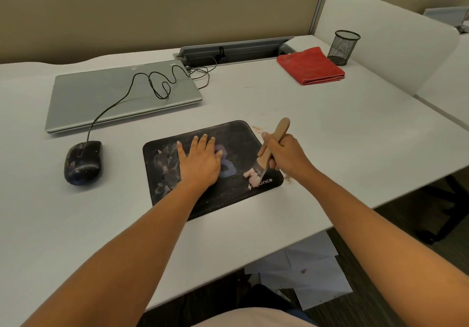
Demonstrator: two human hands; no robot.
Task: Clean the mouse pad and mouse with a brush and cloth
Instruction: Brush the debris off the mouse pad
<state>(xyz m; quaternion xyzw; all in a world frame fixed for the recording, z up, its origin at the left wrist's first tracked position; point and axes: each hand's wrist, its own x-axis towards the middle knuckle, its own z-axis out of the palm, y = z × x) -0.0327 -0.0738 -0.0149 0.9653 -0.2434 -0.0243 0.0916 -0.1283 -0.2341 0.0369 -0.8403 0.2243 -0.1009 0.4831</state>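
Observation:
A black mouse pad (228, 197) lies on the white desk, smeared with dust. My left hand (200, 160) presses flat on its middle with straight, spread fingers. My right hand (284, 155) grips the wooden handle of a brush (279, 131); its pale bristles touch the pad's right side near the printed logo. A dirty black wired mouse (83, 162) sits to the left of the pad, apart from both hands. A folded red cloth (311, 66) lies at the back right of the desk.
A shut grey laptop (121, 96) lies behind the mouse with the mouse cable looped over it. A black mesh pen cup (342, 47) stands beside the cloth. Crumbs lie off the pad's right corners. The desk edge (330, 227) runs close on the right.

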